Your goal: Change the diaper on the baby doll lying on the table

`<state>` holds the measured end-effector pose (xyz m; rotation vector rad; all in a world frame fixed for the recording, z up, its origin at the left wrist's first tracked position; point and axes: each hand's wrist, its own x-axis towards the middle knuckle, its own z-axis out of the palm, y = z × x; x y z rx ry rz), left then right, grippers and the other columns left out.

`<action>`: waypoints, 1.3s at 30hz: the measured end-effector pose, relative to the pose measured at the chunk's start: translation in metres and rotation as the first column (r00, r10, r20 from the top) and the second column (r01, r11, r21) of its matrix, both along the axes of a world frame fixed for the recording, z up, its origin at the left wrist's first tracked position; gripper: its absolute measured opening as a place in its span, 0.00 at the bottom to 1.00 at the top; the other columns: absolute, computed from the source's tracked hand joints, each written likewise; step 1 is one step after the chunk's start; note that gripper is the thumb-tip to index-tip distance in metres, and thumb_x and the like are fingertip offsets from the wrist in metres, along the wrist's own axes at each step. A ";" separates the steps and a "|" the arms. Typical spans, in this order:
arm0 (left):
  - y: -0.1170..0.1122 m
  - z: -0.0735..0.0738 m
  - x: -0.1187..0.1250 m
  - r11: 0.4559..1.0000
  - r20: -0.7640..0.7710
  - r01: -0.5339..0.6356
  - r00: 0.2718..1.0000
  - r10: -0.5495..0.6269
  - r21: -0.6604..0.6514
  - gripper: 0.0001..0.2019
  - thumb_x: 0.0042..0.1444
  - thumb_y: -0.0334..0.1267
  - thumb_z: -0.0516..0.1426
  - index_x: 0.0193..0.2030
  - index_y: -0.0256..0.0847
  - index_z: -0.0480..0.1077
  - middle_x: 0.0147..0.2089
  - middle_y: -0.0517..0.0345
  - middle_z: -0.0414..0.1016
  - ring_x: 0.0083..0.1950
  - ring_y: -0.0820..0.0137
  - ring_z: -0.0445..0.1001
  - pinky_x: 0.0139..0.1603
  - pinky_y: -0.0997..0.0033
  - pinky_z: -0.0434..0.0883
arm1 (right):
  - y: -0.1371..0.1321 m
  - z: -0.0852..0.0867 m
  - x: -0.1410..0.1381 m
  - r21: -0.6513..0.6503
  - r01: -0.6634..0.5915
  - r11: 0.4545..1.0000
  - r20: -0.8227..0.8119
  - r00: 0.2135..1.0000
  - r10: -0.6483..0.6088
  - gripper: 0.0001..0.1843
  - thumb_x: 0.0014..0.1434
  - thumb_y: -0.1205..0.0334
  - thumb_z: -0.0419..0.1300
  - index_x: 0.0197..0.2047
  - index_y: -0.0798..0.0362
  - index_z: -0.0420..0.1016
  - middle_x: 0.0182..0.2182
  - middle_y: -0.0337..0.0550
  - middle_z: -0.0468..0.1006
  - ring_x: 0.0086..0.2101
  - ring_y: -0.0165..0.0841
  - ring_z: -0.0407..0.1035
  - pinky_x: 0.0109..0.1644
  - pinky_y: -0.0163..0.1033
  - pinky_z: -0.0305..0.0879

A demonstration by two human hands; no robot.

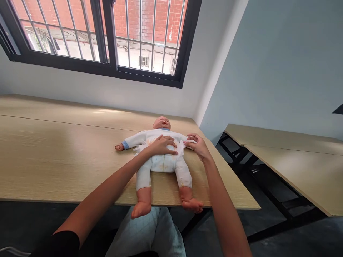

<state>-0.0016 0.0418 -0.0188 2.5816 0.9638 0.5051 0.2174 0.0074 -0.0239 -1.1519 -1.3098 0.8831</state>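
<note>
A baby doll (160, 162) in white clothes lies on its back on the wooden table (59, 157), head toward the window and bare feet over the near edge. My left hand (162, 145) lies flat on the doll's belly, fingers stretched out over a white diaper flap. My right hand (197, 144) is at the doll's right side, its fingers pinching the edge of the white diaper tab (184, 145).
A second wooden table (289, 157) stands to the right across a dark gap with black metal frames. A barred window (107, 35) fills the wall behind. My knees in light jeans (150, 232) are under the table edge.
</note>
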 end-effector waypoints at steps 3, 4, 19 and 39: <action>0.001 -0.001 0.002 1.000 -0.025 -0.013 1.000 0.013 0.001 0.23 0.51 0.59 0.60 0.49 0.49 0.75 0.65 0.55 0.66 0.69 0.55 0.58 0.72 0.44 0.41 | 0.002 -0.008 -0.028 0.079 -0.002 0.997 -0.029 1.000 0.005 0.31 0.38 0.53 0.73 0.43 0.52 0.67 0.36 0.36 0.69 0.29 0.27 0.70 0.35 0.35 0.69; 0.002 -0.003 0.003 1.000 -0.027 -0.011 1.000 0.011 -0.001 0.23 0.51 0.58 0.61 0.49 0.48 0.75 0.65 0.54 0.65 0.69 0.55 0.57 0.72 0.44 0.40 | 0.002 -0.012 -0.037 0.098 -0.010 0.995 -0.028 1.000 0.013 0.31 0.38 0.52 0.73 0.43 0.52 0.66 0.35 0.35 0.68 0.27 0.26 0.69 0.33 0.34 0.68; 0.007 -0.003 -0.005 0.992 0.235 0.065 0.971 -0.039 -0.105 0.17 0.51 0.51 0.61 0.41 0.40 0.72 0.45 0.55 0.78 0.51 0.61 0.73 0.65 0.51 0.58 | -0.005 -0.013 -0.064 0.046 -0.070 0.997 -0.166 0.983 0.076 0.26 0.50 0.40 0.63 0.43 0.50 0.63 0.32 0.40 0.76 0.27 0.34 0.75 0.28 0.37 0.73; 0.006 0.014 -0.113 0.940 0.329 -0.094 0.921 0.207 -0.329 0.12 0.50 0.46 0.59 0.37 0.40 0.74 0.40 0.54 0.77 0.42 0.66 0.74 0.44 0.68 0.71 | -0.015 -0.013 -0.068 0.155 -0.219 0.963 0.000 0.975 0.222 0.25 0.56 0.40 0.62 0.44 0.52 0.70 0.34 0.45 0.79 0.39 0.37 0.75 0.49 0.43 0.69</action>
